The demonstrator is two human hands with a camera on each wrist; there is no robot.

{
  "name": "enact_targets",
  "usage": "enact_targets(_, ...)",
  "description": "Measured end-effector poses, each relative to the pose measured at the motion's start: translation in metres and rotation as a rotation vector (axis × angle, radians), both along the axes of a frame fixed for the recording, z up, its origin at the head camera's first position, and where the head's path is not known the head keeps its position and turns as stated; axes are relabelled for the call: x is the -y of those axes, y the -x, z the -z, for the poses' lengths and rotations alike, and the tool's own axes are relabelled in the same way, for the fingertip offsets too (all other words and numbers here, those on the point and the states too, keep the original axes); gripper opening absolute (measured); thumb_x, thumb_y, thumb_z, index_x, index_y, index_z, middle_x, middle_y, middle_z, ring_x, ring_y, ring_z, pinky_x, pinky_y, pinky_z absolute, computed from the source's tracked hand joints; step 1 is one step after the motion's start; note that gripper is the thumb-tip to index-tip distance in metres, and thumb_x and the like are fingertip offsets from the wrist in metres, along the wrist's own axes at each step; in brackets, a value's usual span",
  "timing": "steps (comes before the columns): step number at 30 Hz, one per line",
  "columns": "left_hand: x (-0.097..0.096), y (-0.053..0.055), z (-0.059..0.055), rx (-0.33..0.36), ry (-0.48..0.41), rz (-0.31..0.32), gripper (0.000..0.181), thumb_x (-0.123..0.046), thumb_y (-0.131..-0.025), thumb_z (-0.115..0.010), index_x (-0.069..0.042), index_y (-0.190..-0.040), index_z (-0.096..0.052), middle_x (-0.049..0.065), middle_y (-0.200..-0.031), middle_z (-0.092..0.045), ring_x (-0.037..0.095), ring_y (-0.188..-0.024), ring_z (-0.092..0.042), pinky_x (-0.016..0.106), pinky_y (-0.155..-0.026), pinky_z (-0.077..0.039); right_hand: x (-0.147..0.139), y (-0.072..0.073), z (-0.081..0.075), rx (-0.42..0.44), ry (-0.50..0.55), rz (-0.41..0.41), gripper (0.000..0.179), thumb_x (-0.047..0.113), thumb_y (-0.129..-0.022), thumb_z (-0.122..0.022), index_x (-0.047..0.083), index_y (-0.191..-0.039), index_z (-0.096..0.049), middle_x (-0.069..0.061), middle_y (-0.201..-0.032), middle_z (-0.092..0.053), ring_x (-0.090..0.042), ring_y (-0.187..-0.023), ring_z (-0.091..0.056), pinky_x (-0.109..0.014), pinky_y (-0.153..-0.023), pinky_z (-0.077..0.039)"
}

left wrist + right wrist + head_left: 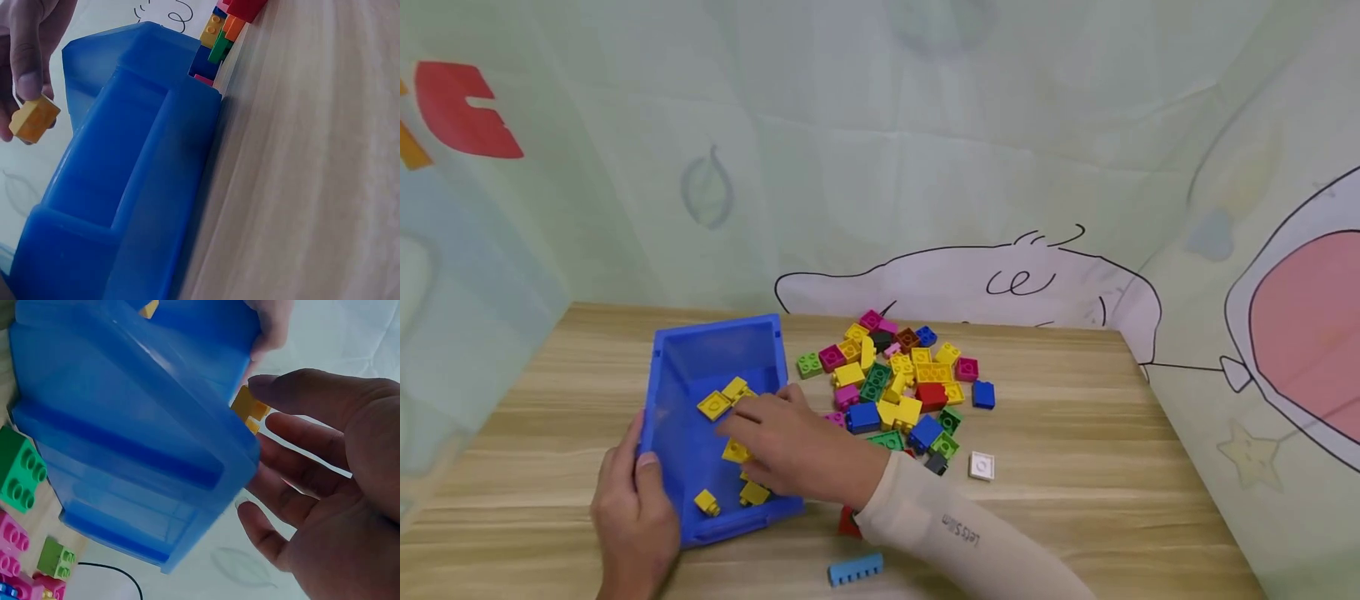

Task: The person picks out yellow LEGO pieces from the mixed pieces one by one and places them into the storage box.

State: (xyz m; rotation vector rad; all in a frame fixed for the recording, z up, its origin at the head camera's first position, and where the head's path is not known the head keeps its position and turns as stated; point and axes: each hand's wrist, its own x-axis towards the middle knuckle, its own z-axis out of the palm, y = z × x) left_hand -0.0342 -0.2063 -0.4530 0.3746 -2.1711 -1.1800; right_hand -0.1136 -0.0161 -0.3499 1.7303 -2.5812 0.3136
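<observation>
My left hand [638, 504] grips the left wall of a blue plastic bin [661, 392], its thumb over the rim. Several yellow bricks [714, 406] lie spread on the bin's floor. My right hand [801, 446] is over the bin's right side. Between its thumb and fingers it pinches a small yellow toy brick [35, 119], which shows at the thumb tip in the right wrist view too. In the head view the right hand hides part of the bin's right wall and some bricks.
A pile of mixed toy bricks [932, 396] spreads right of the bin. A white brick [981, 466] lies at its right, a light blue brick [856, 569] near the front. Part of a red brick [848, 522] shows beside the right sleeve [955, 533]. A printed cloth backs the wooden table [1075, 500].
</observation>
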Motion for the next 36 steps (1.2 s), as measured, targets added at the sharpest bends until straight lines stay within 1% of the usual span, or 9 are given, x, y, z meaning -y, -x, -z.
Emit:
enact_targets(3,0.000,0.000,-0.001,-0.005,0.002,0.000,0.046,-0.013,-0.107,-0.039,-0.014,-0.152,-0.047,0.025,-0.120,-0.057,0.035,-0.103,-0.053,0.017,-0.085,-0.033,0.002,0.001,0.003,0.035,0.009,-0.039,0.039,0.024,-0.096,-0.069,0.010,-0.132,-0.060,0.000,-0.127,-0.059,-0.010,-0.116,-0.051,-0.021,-0.100,-0.034)
enact_targets(6,-0.001,-0.001,-0.002,-0.010,0.003,-0.002,0.046,-0.013,-0.106,-0.039,-0.014,-0.151,-0.048,0.025,-0.120,-0.057,0.035,-0.103,-0.053,0.016,-0.085,-0.032,0.004,0.004,0.006,0.067,0.040,-0.077,0.037,0.020,-0.096,-0.070,0.007,-0.130,-0.061,-0.003,-0.125,-0.060,-0.010,-0.114,-0.052,-0.015,-0.100,-0.033)
enact_targets(12,-0.001,-0.002,-0.002,-0.030,0.006,-0.001,0.045,-0.012,-0.106,-0.040,-0.012,-0.150,-0.049,0.026,-0.119,-0.058,0.034,-0.102,-0.053,0.016,-0.086,-0.032,0.007,0.005,0.011,0.099,0.038,-0.076,0.037,0.019,-0.095,-0.071,0.007,-0.129,-0.062,-0.003,-0.126,-0.060,-0.009,-0.114,-0.051,-0.012,-0.100,-0.031)
enact_targets(17,-0.001,-0.002,-0.002,-0.036,0.011,-0.001,0.045,-0.011,-0.106,-0.041,-0.011,-0.150,-0.049,0.026,-0.118,-0.058,0.034,-0.101,-0.053,0.017,-0.085,-0.032,0.010,0.005,0.014,0.099,0.033,-0.077,0.037,0.018,-0.094,-0.072,0.007,-0.128,-0.062,-0.003,-0.124,-0.060,-0.009,-0.111,-0.052,-0.012,-0.099,-0.032)
enact_targets(20,-0.001,-0.001,-0.003,-0.028,0.013,0.001,0.045,-0.012,-0.106,-0.040,-0.011,-0.150,-0.049,0.026,-0.119,-0.058,0.034,-0.101,-0.053,0.017,-0.085,-0.032,0.012,0.005,0.016,0.096,0.031,-0.077,0.036,0.017,-0.094,-0.072,0.008,-0.128,-0.062,-0.002,-0.122,-0.059,-0.008,-0.109,-0.051,-0.012,-0.098,-0.032)
enact_targets(25,-0.001,-0.001,-0.004,-0.022,0.011,0.007,0.045,-0.013,-0.106,-0.040,-0.010,-0.151,-0.048,0.026,-0.120,-0.057,0.035,-0.104,-0.053,0.015,-0.087,-0.032,0.014,0.006,0.018,0.079,0.026,-0.078,0.036,0.018,-0.093,-0.073,0.008,-0.127,-0.063,-0.001,-0.120,-0.059,-0.007,-0.106,-0.051,-0.012,-0.096,-0.033)
enact_targets(31,-0.001,-0.001,-0.004,-0.028,0.008,0.009,0.045,-0.012,-0.106,-0.040,-0.008,-0.150,-0.048,0.026,-0.120,-0.058,0.035,-0.104,-0.053,0.015,-0.087,-0.032,0.016,0.006,0.019,0.071,-0.017,-0.063,0.037,0.020,-0.094,-0.073,0.009,-0.128,-0.063,0.000,-0.121,-0.059,-0.007,-0.107,-0.051,-0.012,-0.098,-0.033)
enact_targets(36,-0.001,-0.002,-0.003,-0.028,0.006,0.013,0.045,-0.011,-0.106,-0.040,-0.009,-0.150,-0.048,0.026,-0.122,-0.057,0.036,-0.107,-0.054,0.014,-0.088,-0.032,0.017,0.005,0.018,0.032,-0.056,-0.061,0.038,0.023,-0.094,-0.073,0.009,-0.127,-0.064,0.000,-0.119,-0.060,-0.008,-0.106,-0.053,-0.014,-0.098,-0.035)
